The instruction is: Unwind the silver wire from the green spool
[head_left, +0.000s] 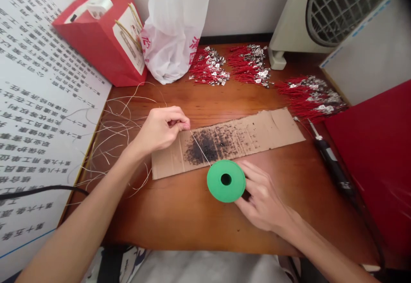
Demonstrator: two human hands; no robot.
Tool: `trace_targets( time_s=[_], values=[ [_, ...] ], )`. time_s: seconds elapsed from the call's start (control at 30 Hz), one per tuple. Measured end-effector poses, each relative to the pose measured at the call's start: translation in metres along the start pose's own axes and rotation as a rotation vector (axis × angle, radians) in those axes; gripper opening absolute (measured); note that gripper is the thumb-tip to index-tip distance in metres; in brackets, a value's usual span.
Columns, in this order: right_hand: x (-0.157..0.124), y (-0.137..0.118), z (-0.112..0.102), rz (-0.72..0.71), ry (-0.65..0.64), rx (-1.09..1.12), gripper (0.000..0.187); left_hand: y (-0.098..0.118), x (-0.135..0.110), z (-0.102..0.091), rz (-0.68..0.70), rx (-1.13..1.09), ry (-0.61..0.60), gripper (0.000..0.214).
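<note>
My right hand (pixel 261 193) grips a green spool (pixel 216 184), its round end with a dark centre hole facing me. From the spool a thin silvery solder wire (pixel 201 148) runs taut up and left to my left hand (pixel 167 129), whose thumb and fingers pinch its end. Beneath the wire lies a long cardboard strip (pixel 276 131), scorched black around its left middle. Both hands are above the table. At the strip's right end rests a soldering iron (pixel 330 161) with a black handle, its metal tip pointing up and left.
Loose wire strands (pixel 120 124) sprawl on the left. Red wire bundles with metal tabs (pixel 212 67) lie along the back and right. A white plastic bag (pixel 176 30), a red paper bag (pixel 99 39) and a fan heater (pixel 295 22) stand behind. A red panel (pixel 375 159) borders the right.
</note>
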State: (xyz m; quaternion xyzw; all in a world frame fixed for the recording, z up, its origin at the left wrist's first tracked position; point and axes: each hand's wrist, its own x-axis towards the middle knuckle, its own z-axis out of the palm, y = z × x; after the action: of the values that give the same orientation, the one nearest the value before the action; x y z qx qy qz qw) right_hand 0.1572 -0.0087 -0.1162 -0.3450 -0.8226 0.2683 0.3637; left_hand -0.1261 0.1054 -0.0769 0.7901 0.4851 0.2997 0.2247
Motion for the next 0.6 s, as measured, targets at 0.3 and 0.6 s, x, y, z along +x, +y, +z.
trace_targets(
  time_s=[0.3, 0.6],
  values=[
    [0.002, -0.001, 0.003, 0.022, 0.019, 0.008, 0.008, -0.019, 0.036, 0.0, 0.062, 0.022, -0.043, 0.018],
    [0.0, -0.001, 0.003, 0.039, 0.016, 0.034, 0.012, -0.035, 0.05, -0.004, 0.05, 0.088, -0.012, 0.018]
  ],
)
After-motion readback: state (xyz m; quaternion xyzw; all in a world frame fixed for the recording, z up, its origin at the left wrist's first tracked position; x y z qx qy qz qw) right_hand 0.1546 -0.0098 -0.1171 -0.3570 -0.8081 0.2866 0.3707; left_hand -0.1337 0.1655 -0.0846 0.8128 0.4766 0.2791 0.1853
